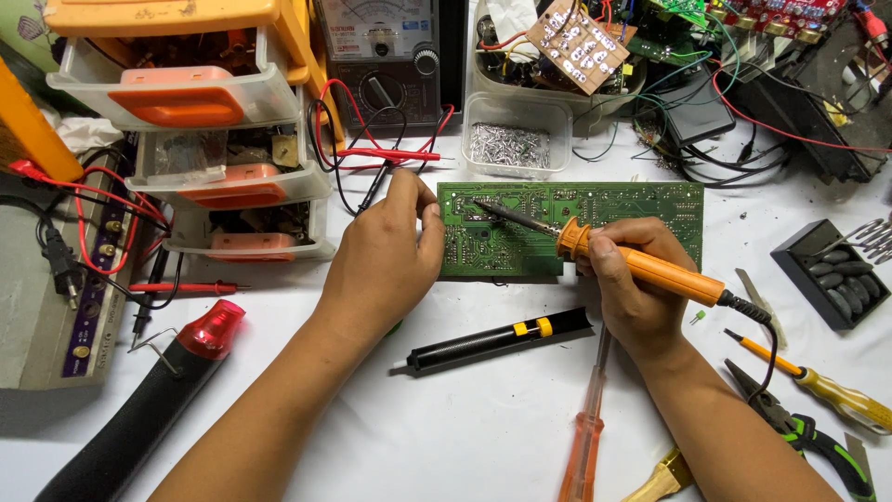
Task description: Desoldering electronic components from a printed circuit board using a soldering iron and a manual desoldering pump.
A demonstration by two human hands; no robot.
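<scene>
Far out to the left of our left hand (386, 265) stand the orange-and-clear parts drawers (195, 139), with a red-tipped black tool (158, 400) lying on the white table (465, 437) below them. Our left fingers (418, 200) are curled shut on the left edge of the green circuit board (576, 232), pinning it flat, solder side up. Just below that hand lies a black desoldering pump (492, 339).

To the right, our right hand (636, 284) grips the orange soldering iron (650, 270) like a pen, fingers closed around its handle; its tip (478, 204) rests on the board's upper left area, close to our left fingertips. An orange-handled screwdriver (585, 432) lies under that wrist, and pliers (808, 432) farther right.

We judge the soldering work to be under way at one joint. We cannot tell how many joints are already done, nor how much of the board is left.
</scene>
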